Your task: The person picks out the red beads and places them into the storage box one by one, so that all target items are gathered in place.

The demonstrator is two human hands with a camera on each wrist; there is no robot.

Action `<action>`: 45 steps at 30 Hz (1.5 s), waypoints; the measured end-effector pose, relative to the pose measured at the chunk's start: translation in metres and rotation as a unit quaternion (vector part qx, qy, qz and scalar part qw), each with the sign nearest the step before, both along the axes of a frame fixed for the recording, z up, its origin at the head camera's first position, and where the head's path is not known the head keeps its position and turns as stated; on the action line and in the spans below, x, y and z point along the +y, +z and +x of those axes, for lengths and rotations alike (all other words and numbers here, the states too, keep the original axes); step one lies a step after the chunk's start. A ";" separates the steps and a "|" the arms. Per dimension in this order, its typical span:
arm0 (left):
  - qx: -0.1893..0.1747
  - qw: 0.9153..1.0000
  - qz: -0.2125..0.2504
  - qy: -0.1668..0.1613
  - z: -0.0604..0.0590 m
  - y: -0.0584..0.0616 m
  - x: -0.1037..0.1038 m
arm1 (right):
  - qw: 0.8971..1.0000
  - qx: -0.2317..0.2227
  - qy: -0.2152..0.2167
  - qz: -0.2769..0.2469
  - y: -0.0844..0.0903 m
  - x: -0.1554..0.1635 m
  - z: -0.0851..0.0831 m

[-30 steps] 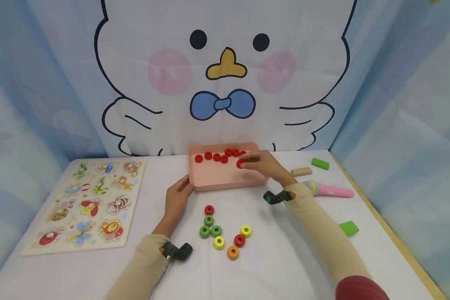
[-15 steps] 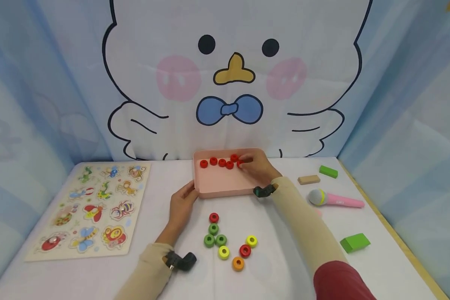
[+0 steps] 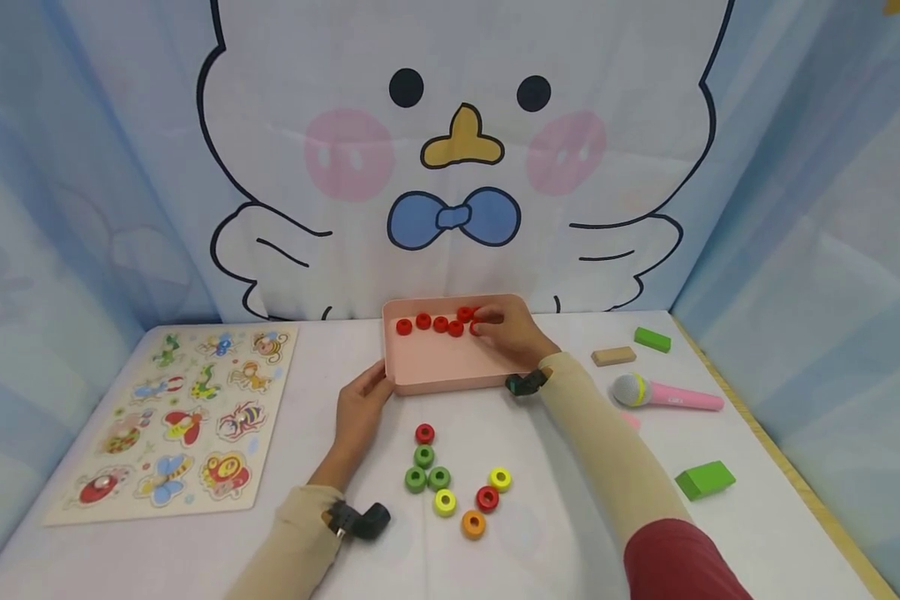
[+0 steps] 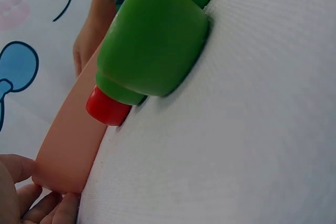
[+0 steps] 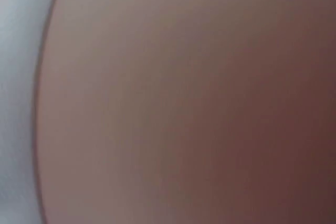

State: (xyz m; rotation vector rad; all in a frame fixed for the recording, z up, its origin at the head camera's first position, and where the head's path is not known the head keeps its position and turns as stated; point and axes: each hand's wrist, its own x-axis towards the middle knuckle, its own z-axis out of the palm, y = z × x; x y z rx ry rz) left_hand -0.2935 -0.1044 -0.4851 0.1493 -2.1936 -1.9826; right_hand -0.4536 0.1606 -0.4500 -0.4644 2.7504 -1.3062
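The pink tray [image 3: 450, 362] sits at the back edge of the table [image 3: 570, 533], toward the middle. The left hand [image 3: 360, 408] holds its front left corner, fingers loosely curled against the wall. The right hand [image 3: 512, 333] lies inside at the tray's back right, fingertips on the row of red rings [image 3: 438, 323]; whether it pinches one I cannot tell.
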 end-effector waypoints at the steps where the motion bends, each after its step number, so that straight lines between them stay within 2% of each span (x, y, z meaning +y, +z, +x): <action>1: -0.001 1.000 -0.003 0.000 0.000 -0.001 0.000 | 1.000 0.003 0.003 -0.001 0.000 0.001 0.002; 4: -0.004 1.000 -0.005 -0.001 0.000 -0.002 0.000 | 1.000 0.010 0.012 0.001 0.003 0.006 0.010; 9: -0.003 1.000 0.005 -0.006 -0.002 -0.002 -0.001 | 1.000 0.011 -0.004 0.022 0.014 0.010 0.030; 15: -0.001 1.000 0.009 -0.007 -0.003 0.001 -0.002 | 0.998 0.054 0.018 0.015 0.028 0.009 0.070; 18: -0.002 1.000 0.006 -0.008 -0.004 0.004 -0.003 | 0.995 0.079 0.054 -0.008 0.026 0.007 0.093; 21: -0.008 1.000 0.002 -0.008 -0.004 0.005 -0.003 | 0.990 0.086 0.111 -0.013 0.019 0.002 0.113; 26: -0.008 1.000 0.004 -0.007 -0.003 0.005 -0.003 | 0.974 0.042 0.224 -0.001 0.012 -0.015 0.137; 31: -0.007 1.000 0.010 -0.007 -0.003 0.001 -0.001 | 0.955 0.018 0.295 -0.003 0.007 -0.037 0.143; 37: 0.006 1.000 0.021 -0.006 -0.005 -0.004 0.000 | 0.942 0.008 0.334 0.039 -0.001 -0.059 0.142; 41: 0.011 1.000 0.019 -0.002 -0.006 -0.004 0.000 | 0.944 0.004 0.323 0.069 0.005 -0.063 0.142; 45: 0.011 1.000 0.010 -0.003 -0.006 -0.002 -0.003 | 0.952 0.002 0.299 0.066 0.027 -0.064 0.132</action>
